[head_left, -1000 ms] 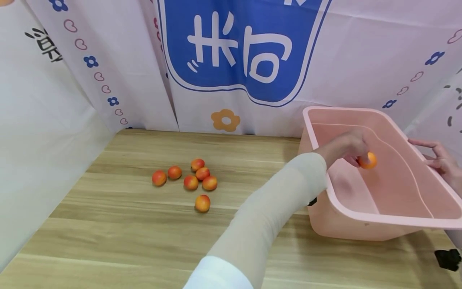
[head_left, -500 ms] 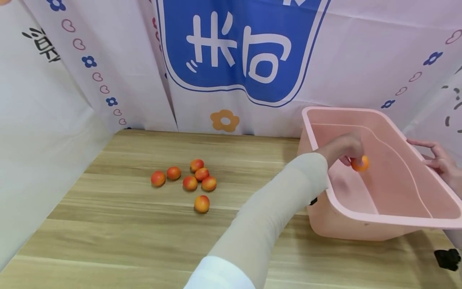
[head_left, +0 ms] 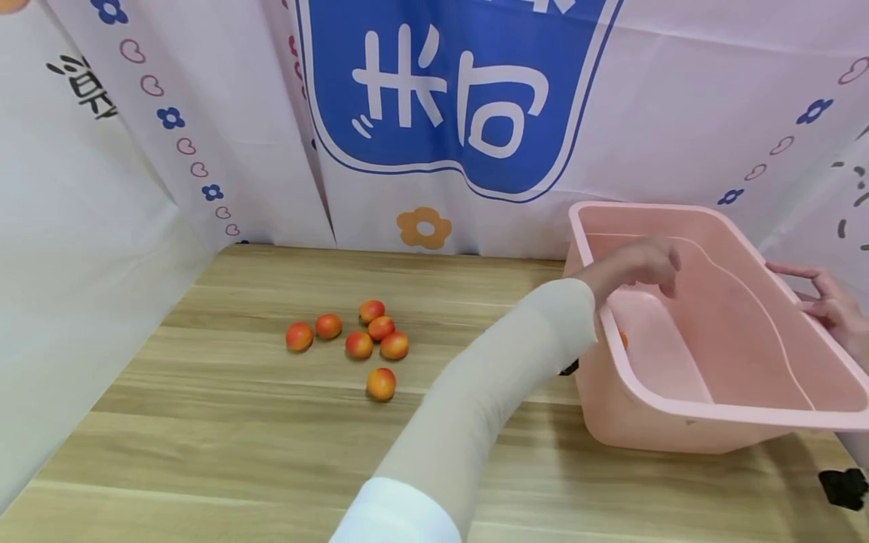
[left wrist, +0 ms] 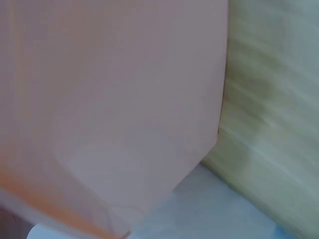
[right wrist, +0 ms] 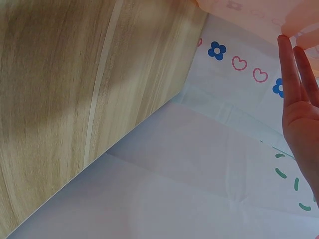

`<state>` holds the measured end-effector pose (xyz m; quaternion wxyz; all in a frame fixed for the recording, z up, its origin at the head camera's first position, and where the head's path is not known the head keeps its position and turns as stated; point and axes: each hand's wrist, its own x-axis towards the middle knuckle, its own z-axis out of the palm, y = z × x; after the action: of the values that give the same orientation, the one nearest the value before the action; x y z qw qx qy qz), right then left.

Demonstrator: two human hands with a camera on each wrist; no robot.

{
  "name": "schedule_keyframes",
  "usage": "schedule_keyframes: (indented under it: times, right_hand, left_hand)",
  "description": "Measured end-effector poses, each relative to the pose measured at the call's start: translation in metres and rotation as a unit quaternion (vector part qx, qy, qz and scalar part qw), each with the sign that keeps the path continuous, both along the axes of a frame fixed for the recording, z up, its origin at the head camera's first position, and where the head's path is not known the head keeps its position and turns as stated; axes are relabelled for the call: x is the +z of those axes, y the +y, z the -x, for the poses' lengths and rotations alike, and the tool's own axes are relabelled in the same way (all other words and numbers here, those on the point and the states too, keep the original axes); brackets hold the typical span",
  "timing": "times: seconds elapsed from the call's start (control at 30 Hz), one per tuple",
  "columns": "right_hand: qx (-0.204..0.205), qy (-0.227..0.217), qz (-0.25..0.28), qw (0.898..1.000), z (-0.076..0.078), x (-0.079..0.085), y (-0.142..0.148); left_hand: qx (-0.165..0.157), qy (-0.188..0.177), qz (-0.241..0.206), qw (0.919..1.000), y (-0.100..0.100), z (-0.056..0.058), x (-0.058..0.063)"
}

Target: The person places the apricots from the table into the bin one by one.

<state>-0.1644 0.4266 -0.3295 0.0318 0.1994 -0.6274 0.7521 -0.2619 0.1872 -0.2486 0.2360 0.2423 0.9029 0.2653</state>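
Observation:
My left hand (head_left: pixel 652 262) hangs inside the pink plastic tub (head_left: pixel 720 409), fingers loosely bent downward with no fruit seen in them. Low in the tub, a sliver of an orange fruit (head_left: pixel 624 340) peeks past its near-left rim; the rest of it is hidden. At the tub's right rim, my right hand (head_left: pixel 835 305) touches the edge. The right wrist view shows that hand (right wrist: pixel 301 114) with straight fingers, tips against the pink plastic. Several small red-and-orange fruits (head_left: pixel 359 345), like apricots, lie loosely grouped left of centre. The tub's pink wall (left wrist: pixel 124 89) fills most of the left wrist view.
Everything stands on a wood-grain table (head_left: pixel 224 445). A white printed cloth (head_left: pixel 679 113) with a blue emblem hangs behind it, and more white cloth (head_left: pixel 75 249) borders the left. The table's edge (right wrist: pixel 94 160) crosses the right wrist view.
The left hand has let go of the orange fruit, which now lies in the tub, and has lifted slightly up and left. The right hand and the fruits on the table stay put.

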Motion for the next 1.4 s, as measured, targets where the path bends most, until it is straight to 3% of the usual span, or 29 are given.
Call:
schedule_keyframes:
  times: [0.13,0.33,0.4,0.57,0.77,0.9,1.07,1.13,1.27,1.4]
  right_hand:
    - [-0.007,0.003,0.009,1.0,0.001,0.001,-0.001]
    - [-0.004,-0.001,0.029,1.0,0.003,0.002,0.0]
    - [-0.009,0.002,0.021,1.0,0.003,0.002,0.0]
    - [-0.016,0.013,0.002,1.0,0.003,0.0,0.002]
    - [0.003,0.006,0.029,1.0,0.003,-0.001,0.003]
    - [-0.005,0.009,0.023,1.0,0.004,0.0,0.001]
    - [-0.014,0.006,0.017,1.0,0.004,0.002,-0.002]
    - [-0.014,0.004,0.018,1.0,0.004,0.002,-0.003]
    - [-0.014,0.012,0.017,1.0,0.003,0.002,-0.003]
    - [-0.008,0.016,0.01,1.0,0.003,0.001,-0.001]
  left_hand:
    - [-0.046,0.035,-0.048,0.9972,-0.015,0.004,0.009]
    - [-0.113,0.128,-0.076,0.9824,-0.04,0.007,0.024]
    - [-0.134,0.162,-0.073,0.9749,-0.05,0.005,0.027]
    - [-0.179,0.266,-0.035,0.9467,-0.075,0.0,0.033]
    - [-0.173,0.364,-0.006,0.9153,-0.106,-0.012,0.036]
    - [-0.168,0.444,-0.046,0.8791,-0.134,-0.015,0.027]
    - [-0.143,0.545,-0.109,0.8189,-0.173,-0.014,0.011]
    - [-0.125,0.57,-0.1,0.8059,-0.19,-0.015,0.007]
    - [-0.094,0.587,-0.065,0.8015,-0.22,-0.014,-0.002]
    - [-0.076,0.582,-0.048,0.8079,-0.247,-0.01,-0.014]
